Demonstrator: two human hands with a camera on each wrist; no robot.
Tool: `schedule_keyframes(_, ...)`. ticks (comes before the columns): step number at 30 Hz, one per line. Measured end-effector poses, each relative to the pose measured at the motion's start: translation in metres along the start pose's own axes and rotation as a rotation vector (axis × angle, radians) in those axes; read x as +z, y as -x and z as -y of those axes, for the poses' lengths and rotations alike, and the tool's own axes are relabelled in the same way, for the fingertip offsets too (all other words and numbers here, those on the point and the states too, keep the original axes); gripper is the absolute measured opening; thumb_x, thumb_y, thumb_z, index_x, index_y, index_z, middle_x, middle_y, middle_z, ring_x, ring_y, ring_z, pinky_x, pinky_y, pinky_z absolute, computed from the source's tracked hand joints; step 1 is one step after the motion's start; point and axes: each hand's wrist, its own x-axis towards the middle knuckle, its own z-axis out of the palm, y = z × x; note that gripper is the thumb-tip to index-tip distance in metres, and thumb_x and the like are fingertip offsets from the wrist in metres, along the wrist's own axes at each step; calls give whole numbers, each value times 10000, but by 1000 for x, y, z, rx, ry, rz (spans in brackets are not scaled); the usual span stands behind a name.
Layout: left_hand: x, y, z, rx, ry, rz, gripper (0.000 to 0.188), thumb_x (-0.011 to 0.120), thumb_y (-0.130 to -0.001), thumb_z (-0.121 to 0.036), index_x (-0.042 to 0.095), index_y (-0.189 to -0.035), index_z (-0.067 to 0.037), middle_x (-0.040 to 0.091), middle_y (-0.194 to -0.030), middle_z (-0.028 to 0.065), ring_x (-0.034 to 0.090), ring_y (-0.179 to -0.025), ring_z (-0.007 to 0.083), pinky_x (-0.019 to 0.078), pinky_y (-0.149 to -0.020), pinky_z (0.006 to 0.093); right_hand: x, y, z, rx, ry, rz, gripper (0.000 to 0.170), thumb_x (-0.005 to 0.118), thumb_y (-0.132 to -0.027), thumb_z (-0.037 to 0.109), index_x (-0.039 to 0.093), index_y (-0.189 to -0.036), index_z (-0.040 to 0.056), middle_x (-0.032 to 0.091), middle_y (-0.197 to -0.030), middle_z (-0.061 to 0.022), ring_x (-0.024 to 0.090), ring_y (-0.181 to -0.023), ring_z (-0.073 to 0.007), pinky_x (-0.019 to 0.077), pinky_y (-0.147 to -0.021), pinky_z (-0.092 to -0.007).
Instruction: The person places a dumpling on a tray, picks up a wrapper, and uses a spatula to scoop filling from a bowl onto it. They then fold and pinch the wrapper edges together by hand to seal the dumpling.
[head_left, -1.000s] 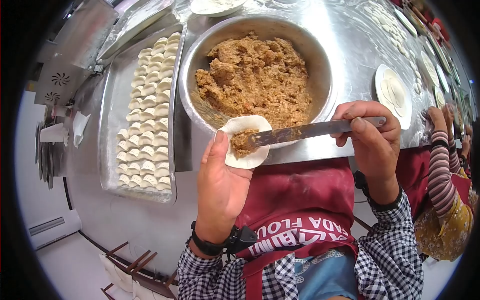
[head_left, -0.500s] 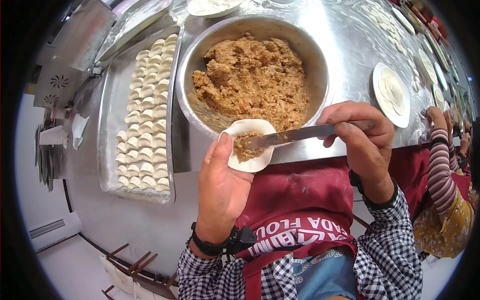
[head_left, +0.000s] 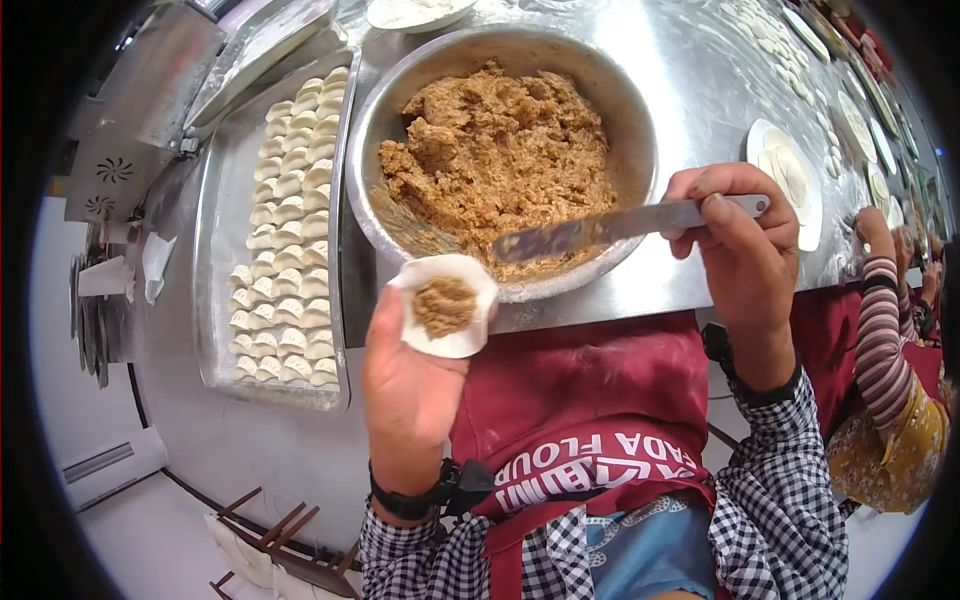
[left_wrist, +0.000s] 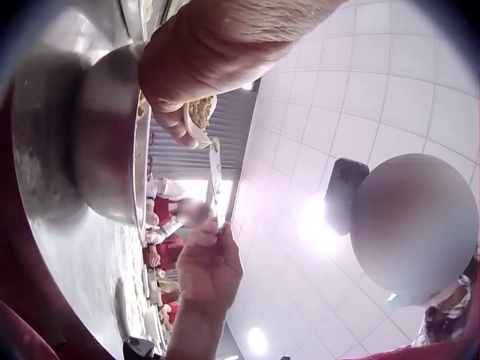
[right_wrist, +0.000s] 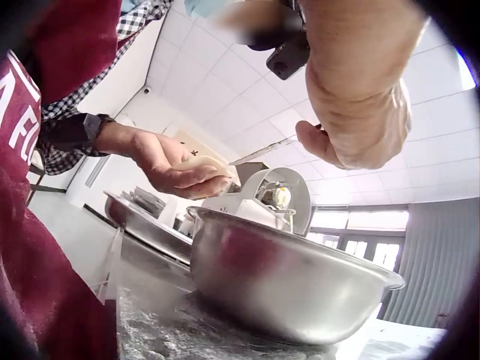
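Observation:
In the head view a round dough wrapper [head_left: 474, 335] with a mound of brown filling [head_left: 443, 306] on it lies in the left hand [head_left: 412, 385], its fingers curled beneath. The right hand [head_left: 745, 235] pinches the handle of a flat metal spatula [head_left: 600, 228], whose smeared blade is apart from the wrapper and over the near side of the steel bowl [head_left: 640, 120]. Brown filling mix [head_left: 520, 150] sits in that bowl. The left wrist view shows the filled wrapper [left_wrist: 199, 120] in the fingers, the spatula [left_wrist: 216, 176] close beside it.
A metal tray [head_left: 225, 200] with rows of folded dumplings [head_left: 290, 230] stands left of the bowl. A plate of wrappers [head_left: 812, 225] and small dough pieces [head_left: 770, 45] lie at the right. Other people's hands [head_left: 875, 232] are at the far right.
The spatula blade has come off the filling and stands away from the wrapper, over the bowl. The left hand has moved left with the filled wrapper.

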Motion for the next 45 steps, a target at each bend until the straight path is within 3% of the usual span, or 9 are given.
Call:
schedule_keyframes(6, -17, 24, -4, 37, -24, -169, 285, 446, -937, -266, 508, -1129, -64, 581, -1113, 104, 566, -1023, 249, 476, -856, 468, -6, 6, -9, 34, 160, 66, 135, 534, -848, -28, 605, -961, -40, 636, -916, -119, 602, -815, -149, 490, -705, -241)
schedule_keyframes(8, -23, 28, 3, -6, 1, -223, 280, 445, -937, -268, 509, -1117, -63, 585, -1096, 103, 569, -1009, 250, 479, -843, 464, -6, 6, -12, -55, 406, 183, 123, 555, -827, -45, 622, -929, -33, 637, -910, -113, 599, -860, -160, 481, -759, -265)
schedule_keyframes(17, -29, 26, 25, -100, 65, -295, 268, 445, -936, -262, 517, -1100, -62, 585, -1097, 97, 558, -1027, 256, 466, -866, 463, 7, -6, -33, -283, 587, 373, 223, 661, -702, -70, 625, -907, 11, 650, -853, -112, 634, -807, -257, 501, -696, -305)
schedule_keyframes(21, -28, 24, 24, -101, 49, -288, 262, 447, -936, -255, 520, -1097, -63, 586, -1099, 94, 556, -1034, 255, 464, -867, 466, 3, -7, -22, -225, 588, 429, 227, 648, -714, -74, 630, -923, 14, 650, -857, -110, 635, -798, -237, 500, -689, -297)
schedule_keyframes(24, -29, 22, 25, -105, 53, -263, 264, 449, -935, -251, 518, -1103, -58, 584, -1105, 95, 555, -1038, 257, 460, -873, 467, -9, -3, -15, -150, 564, 403, 197, 613, -762, -69, 629, -946, -1, 649, -885, -113, 626, -813, -192, 495, -694, -279)
schedule_keyframes(26, -29, 19, 27, -110, 52, -241, 269, 451, -934, -250, 517, -1107, -55, 584, -1108, 95, 554, -1040, 258, 458, -876, 466, -12, 3, -12, 32, 268, 239, 154, 576, -816, -46, 627, -959, -24, 642, -917, -115, 601, -833, -149, 488, -706, -257)
schedule_keyframes(30, -28, 18, 30, -114, 77, -278, 287, 453, -933, -250, 510, -1122, -41, 580, -1117, 100, 549, -1052, 264, 454, -884, 466, -11, 13, -14, 24, 321, 135, 120, 567, -838, -16, 628, -939, -38, 636, -926, -115, 588, -822, -131, 484, -704, -238)
schedule_keyframes(37, -26, 16, 32, -118, 77, -275, 306, 451, -933, -243, 486, -1152, -31, 557, -1150, 124, 532, -1082, 282, 447, -908, 471, -3, 22, -7, 5, 436, 183, 128, 572, -831, -20, 609, -951, -46, 642, -914, -110, 597, -779, -126, 484, -681, -225)
schedule_keyframes(45, -16, 10, 39, -157, 105, -248, 316, 437, -938, -231, 461, -1174, -21, 548, -1161, 130, 522, -1091, 282, 433, -927, 469, 5, 50, -32, 14, 149, -53, 125, 526, -878, 20, 600, -952, -47, 624, -964, -148, 603, -807, -151, 506, -700, -255)
